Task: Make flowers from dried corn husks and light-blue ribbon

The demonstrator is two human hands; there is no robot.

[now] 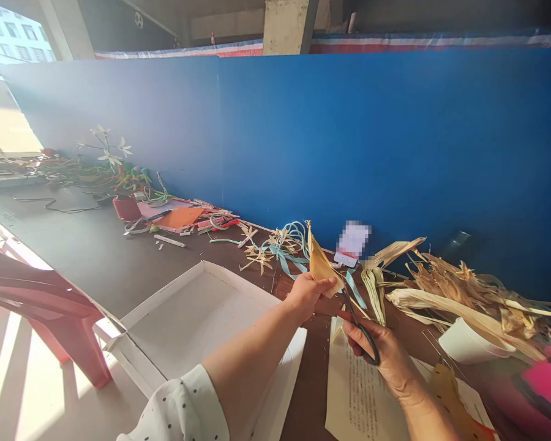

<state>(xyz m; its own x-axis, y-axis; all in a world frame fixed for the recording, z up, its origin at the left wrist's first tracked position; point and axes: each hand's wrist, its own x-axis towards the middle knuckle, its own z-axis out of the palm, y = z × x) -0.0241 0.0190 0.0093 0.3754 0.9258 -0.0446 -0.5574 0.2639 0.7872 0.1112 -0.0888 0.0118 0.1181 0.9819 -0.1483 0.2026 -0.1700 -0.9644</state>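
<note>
My left hand pinches a dried corn husk, which stands up in a pointed shape above my fingers. In my right hand is a pair of scissors with black handles, my fingers through the loops. The blades point up and away from me, against the right edge of the husk near my left thumb. Below my right hand lies a printed sheet of paper. Just beyond the husk are light-blue ribbon and several straw-coloured star-shaped flowers.
A shallow white cardboard tray lies left of my arm. More dried husks and a white cup are at the right. A phone leans on the blue partition. Orange paper and a pink chair are leftward.
</note>
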